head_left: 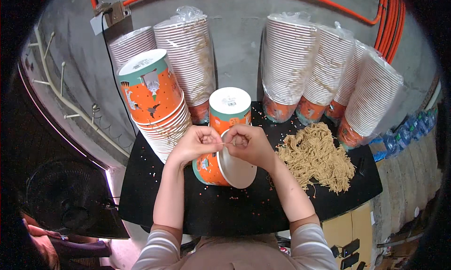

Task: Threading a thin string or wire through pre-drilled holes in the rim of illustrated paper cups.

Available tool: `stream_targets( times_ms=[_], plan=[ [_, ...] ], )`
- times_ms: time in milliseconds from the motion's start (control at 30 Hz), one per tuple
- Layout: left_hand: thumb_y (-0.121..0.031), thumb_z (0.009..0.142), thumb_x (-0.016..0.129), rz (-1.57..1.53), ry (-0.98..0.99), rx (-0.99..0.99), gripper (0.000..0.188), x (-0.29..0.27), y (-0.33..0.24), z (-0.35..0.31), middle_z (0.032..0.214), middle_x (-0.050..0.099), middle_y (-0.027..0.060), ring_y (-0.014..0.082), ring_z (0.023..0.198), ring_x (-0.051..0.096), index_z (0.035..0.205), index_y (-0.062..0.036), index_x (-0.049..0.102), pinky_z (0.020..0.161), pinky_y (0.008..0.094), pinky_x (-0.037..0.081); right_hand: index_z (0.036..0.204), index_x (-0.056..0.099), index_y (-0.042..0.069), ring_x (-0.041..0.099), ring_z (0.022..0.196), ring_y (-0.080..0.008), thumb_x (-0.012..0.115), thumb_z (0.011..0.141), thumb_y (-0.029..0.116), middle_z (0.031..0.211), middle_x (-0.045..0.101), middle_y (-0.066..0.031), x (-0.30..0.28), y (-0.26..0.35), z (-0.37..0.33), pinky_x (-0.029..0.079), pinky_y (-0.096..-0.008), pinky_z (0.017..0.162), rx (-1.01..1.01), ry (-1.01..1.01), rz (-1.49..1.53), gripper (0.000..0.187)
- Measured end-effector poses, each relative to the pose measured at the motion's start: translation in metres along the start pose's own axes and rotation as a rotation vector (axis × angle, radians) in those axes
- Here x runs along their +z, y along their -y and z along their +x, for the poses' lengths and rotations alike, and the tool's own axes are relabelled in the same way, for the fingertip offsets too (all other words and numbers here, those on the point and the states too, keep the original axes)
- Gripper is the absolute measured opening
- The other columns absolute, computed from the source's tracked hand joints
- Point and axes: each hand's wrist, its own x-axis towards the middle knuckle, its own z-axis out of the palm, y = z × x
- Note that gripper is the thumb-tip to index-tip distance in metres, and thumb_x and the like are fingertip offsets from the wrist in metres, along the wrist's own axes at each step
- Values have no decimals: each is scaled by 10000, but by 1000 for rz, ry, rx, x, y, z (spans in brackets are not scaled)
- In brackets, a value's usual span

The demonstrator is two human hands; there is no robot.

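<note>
Both hands meet over the middle of the black table (263,209). My left hand (195,144) pinches a thin tan string, and my right hand (250,145) pinches it too; a short stretch of the string (223,143) shows between the fingertips. Just below them an orange and teal paper bucket (209,170) lies on its side, its white opening toward the right. Behind my hands another paper bucket (230,101) stands upside down, partly hidden by them. To the right of my right hand lies a tangled heap of tan strings (315,158).
A tall stack of upturned buckets (152,98) leans at the left. Plastic-wrapped stacks (185,58) stand behind it, and more wrapped stacks (289,58) line the back right. Small confetti-like bits dot the table. A black fan (70,195) is at the left, with wrapped bottles (408,131) at the right.
</note>
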Motion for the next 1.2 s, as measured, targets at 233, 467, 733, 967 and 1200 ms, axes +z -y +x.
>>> stream_targets(
  times_ms=[233,467,733,967,1200],
  plan=[
    [-33,850,778,41,21,-18,81,-5,-2,-2,746,662,-27,5,607,560,880,-11,706,541,173,422,852,668,45,473,615,-28,774,780,61,742,594,30,-10,5,-1,406,-223,559,-10,-8,-39,129],
    [-31,845,780,47,-2,6,85,-11,0,-3,734,655,-36,-3,591,544,876,-11,704,513,173,398,869,681,35,426,622,9,764,781,5,745,551,67,-18,9,-1,344,-184,545,-23,-43,-42,124],
    [-20,847,765,55,3,-21,93,-10,-1,-3,725,642,-32,1,584,542,886,0,682,509,171,395,960,719,22,519,670,-33,762,814,50,798,646,2,-15,10,-1,436,-210,603,-133,-30,-141,154],
    [-17,848,763,46,21,-7,85,-10,-2,-3,742,653,-30,6,622,566,889,-2,690,544,175,422,935,711,16,551,661,-79,756,824,58,800,654,-39,-19,6,-1,465,-236,619,-171,-43,-177,127],
    [-23,850,775,57,26,-3,80,-11,-3,-4,763,679,-26,11,646,589,884,-9,705,586,176,453,957,657,17,520,632,-123,700,909,99,740,576,-48,-14,5,0,449,-281,597,-188,-44,-220,105]
  ],
)
